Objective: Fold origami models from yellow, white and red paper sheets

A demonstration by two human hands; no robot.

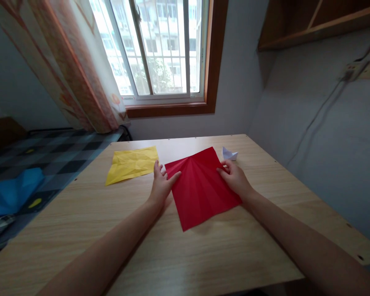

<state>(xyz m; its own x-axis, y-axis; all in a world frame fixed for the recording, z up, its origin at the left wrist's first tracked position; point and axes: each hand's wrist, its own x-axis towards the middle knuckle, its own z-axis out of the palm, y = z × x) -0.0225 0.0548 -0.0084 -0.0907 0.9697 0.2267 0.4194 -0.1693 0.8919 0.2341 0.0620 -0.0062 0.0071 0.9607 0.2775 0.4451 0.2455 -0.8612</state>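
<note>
A creased square of red paper (pixel 200 187) lies on the wooden table (pixel 222 250), turned like a diamond, with fold lines fanning out from its far corner. My left hand (pixel 160 185) rests flat on its left edge, fingers spread. On the paper's right edge sits my right hand (pixel 234 176), its fingertips pinching the rim. A crumpled yellow sheet (pixel 132 163) lies just left of my left hand. Beyond my right hand stands a small white folded paper boat (pixel 229 154).
A grey wall runs along the table's right side, with a cable and socket (pixel 354 70) and a wooden shelf (pixel 314 22) above. Left of the table is a bed with a checked cover (pixel 54 158) and blue cloth (pixel 14 193). A curtained window (pixel 160 49) is behind.
</note>
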